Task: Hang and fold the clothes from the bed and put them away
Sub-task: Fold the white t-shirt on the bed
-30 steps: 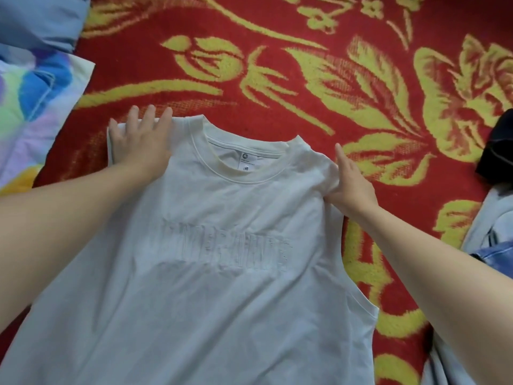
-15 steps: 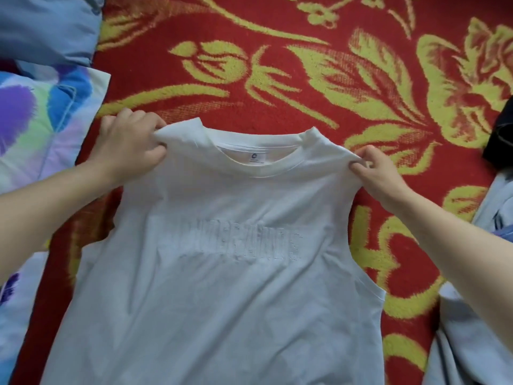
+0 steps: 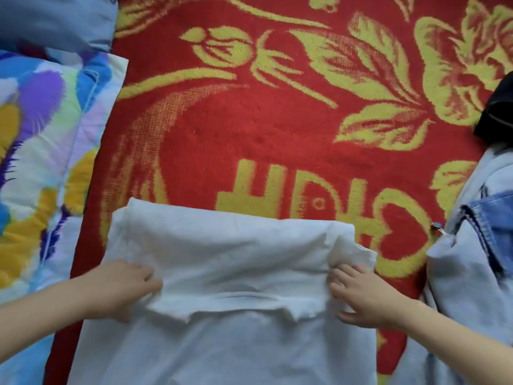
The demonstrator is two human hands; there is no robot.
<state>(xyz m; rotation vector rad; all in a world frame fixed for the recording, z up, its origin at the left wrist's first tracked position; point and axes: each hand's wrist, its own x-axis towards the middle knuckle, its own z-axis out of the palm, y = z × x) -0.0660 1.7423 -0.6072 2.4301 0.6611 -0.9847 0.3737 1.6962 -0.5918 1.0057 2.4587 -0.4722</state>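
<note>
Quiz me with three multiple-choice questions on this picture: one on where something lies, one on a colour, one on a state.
1. Where is the denim from the shirt?
A. to its left
B. to its right
C. on top of it

2. What colour is the blanket under the shirt?
A. red with yellow flowers
B. plain green
C. black and white

3. How does the shirt lie?
A. on a hanger
B. rolled into a ball
C. neck end folded down over its body

Answers:
1 B: the denim lies at the right edge of the view, beside the shirt.
2 A: red pile with yellow blooms shows all round the shirt.
3 C: the left hand and right hand hold the folded-over end on the lower part.
</note>
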